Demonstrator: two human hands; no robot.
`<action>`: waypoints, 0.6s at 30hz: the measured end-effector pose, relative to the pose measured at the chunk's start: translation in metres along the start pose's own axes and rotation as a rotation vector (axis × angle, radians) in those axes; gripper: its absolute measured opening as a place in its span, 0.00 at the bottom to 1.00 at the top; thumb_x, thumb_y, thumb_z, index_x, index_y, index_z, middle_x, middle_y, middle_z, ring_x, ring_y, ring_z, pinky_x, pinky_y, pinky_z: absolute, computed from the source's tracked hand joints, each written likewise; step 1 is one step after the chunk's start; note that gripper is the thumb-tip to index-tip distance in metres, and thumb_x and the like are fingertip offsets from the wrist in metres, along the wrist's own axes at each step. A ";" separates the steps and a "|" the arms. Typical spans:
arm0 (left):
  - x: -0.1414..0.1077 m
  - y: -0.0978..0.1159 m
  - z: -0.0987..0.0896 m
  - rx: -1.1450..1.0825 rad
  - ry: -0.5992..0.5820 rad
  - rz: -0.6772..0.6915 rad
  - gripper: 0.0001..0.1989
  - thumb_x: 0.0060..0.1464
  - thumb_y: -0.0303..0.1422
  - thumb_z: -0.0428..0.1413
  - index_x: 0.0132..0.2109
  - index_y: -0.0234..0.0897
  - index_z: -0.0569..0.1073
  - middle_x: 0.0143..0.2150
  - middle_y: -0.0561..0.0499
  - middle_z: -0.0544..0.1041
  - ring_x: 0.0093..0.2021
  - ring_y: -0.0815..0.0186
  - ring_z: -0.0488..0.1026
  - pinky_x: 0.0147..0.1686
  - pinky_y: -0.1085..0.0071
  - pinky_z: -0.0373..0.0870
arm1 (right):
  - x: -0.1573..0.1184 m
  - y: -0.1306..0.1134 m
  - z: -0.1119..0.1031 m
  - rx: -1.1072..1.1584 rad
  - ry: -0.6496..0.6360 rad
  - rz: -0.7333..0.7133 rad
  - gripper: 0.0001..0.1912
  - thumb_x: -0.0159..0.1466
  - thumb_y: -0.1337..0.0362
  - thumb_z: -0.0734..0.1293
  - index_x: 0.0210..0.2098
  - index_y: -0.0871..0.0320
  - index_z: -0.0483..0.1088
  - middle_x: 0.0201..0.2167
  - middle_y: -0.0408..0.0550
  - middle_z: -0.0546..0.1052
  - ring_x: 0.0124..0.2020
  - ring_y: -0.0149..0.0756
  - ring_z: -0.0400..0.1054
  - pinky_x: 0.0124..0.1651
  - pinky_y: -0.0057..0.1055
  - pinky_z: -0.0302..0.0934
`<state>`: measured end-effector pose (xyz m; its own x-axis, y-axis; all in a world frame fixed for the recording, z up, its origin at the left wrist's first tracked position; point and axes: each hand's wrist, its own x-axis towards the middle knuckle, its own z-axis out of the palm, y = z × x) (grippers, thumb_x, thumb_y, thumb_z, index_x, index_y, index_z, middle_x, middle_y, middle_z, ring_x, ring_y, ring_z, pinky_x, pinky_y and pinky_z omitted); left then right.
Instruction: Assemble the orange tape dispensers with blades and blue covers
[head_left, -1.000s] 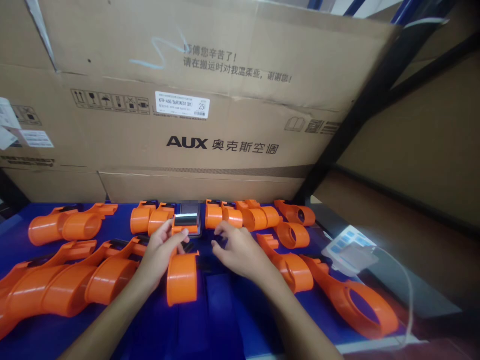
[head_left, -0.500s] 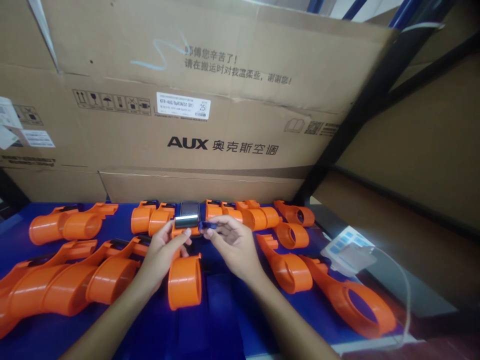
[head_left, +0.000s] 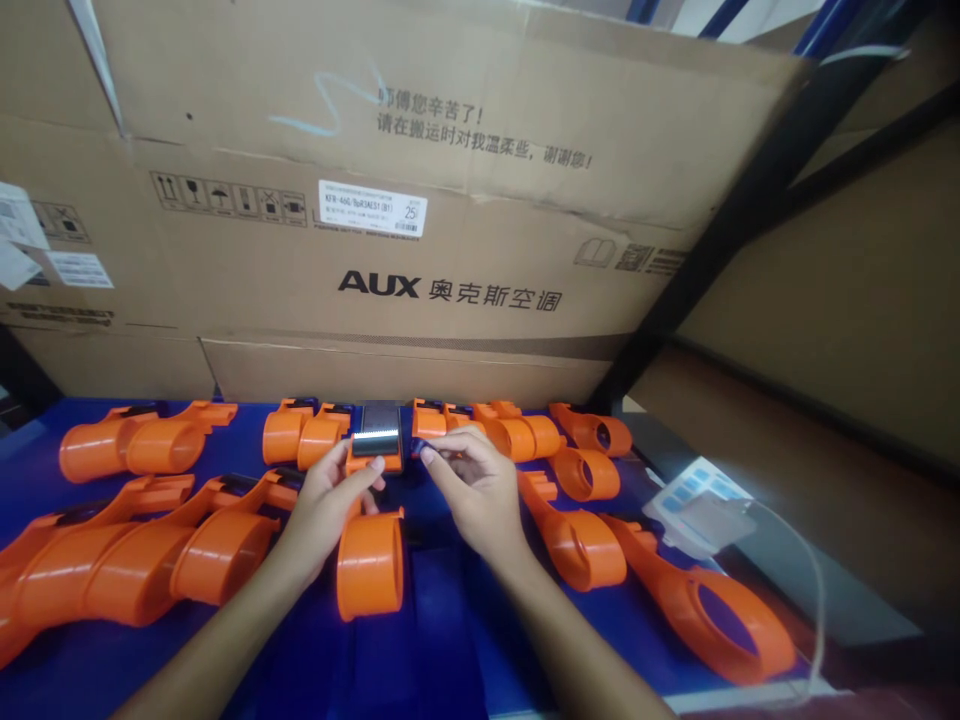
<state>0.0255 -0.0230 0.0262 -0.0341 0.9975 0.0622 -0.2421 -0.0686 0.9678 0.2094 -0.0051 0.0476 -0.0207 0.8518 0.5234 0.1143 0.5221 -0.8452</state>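
Note:
My left hand [head_left: 337,490] is closed round an orange tape dispenser [head_left: 370,565], its wide ring hanging toward me. At the dispenser's far end shows a black plate with a bright toothed edge [head_left: 376,437]. My right hand [head_left: 476,485] pinches a small dark blue piece [head_left: 420,449] between thumb and fingers, just right of the toothed end and apart from it. Behind the dispenser lies a dark rectangular item [head_left: 382,414], partly covered by it. The fingers hide some of the dispenser's handle.
More orange dispensers lie in rows on the blue surface [head_left: 442,600], on the left [head_left: 139,575] and right [head_left: 581,545]. A large cardboard box [head_left: 450,240] stands behind. At right are a white-and-blue packet [head_left: 701,505], a pale cord [head_left: 817,590] and a dark rack post [head_left: 697,250].
My right hand has drawn a little to the right with the small blue piece, away from the toothed end. The left hand keeps its hold. The view has shifted slightly.

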 end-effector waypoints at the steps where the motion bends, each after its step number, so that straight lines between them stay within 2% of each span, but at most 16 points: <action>1: 0.000 0.000 0.000 0.003 0.003 0.002 0.17 0.53 0.42 0.66 0.45 0.37 0.75 0.31 0.54 0.76 0.22 0.72 0.71 0.25 0.75 0.68 | -0.001 0.000 0.001 0.023 -0.006 0.019 0.08 0.64 0.56 0.72 0.36 0.54 0.75 0.32 0.46 0.73 0.32 0.37 0.71 0.34 0.34 0.70; 4: 0.001 -0.001 0.000 0.010 0.008 0.013 0.17 0.53 0.42 0.66 0.45 0.37 0.75 0.30 0.54 0.76 0.22 0.71 0.71 0.25 0.74 0.69 | -0.005 -0.001 0.003 0.003 -0.058 0.030 0.08 0.66 0.57 0.70 0.36 0.54 0.71 0.31 0.45 0.75 0.31 0.37 0.73 0.36 0.34 0.71; 10: 0.000 0.000 0.001 0.022 0.005 0.029 0.17 0.52 0.42 0.66 0.44 0.37 0.76 0.30 0.53 0.77 0.22 0.70 0.71 0.25 0.73 0.69 | -0.007 -0.010 -0.001 -0.372 -0.117 -0.188 0.09 0.67 0.63 0.64 0.30 0.55 0.65 0.26 0.43 0.72 0.29 0.34 0.69 0.35 0.30 0.64; 14: -0.002 -0.002 0.002 0.065 -0.040 0.066 0.16 0.53 0.42 0.65 0.45 0.37 0.76 0.31 0.52 0.77 0.23 0.69 0.72 0.26 0.72 0.71 | -0.006 -0.008 -0.005 -0.451 -0.263 -0.283 0.08 0.67 0.65 0.62 0.31 0.54 0.64 0.27 0.43 0.71 0.29 0.34 0.67 0.34 0.29 0.61; 18: -0.001 -0.007 0.000 0.115 -0.068 0.024 0.17 0.54 0.42 0.65 0.46 0.38 0.75 0.31 0.52 0.78 0.23 0.68 0.73 0.25 0.72 0.71 | -0.002 -0.007 -0.011 -0.502 -0.382 -0.315 0.07 0.66 0.66 0.62 0.30 0.54 0.62 0.26 0.43 0.70 0.28 0.33 0.64 0.32 0.29 0.58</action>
<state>0.0273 -0.0235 0.0193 0.0279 0.9948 0.0984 -0.1288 -0.0941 0.9872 0.2201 -0.0108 0.0534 -0.4653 0.6666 0.5824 0.4881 0.7421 -0.4595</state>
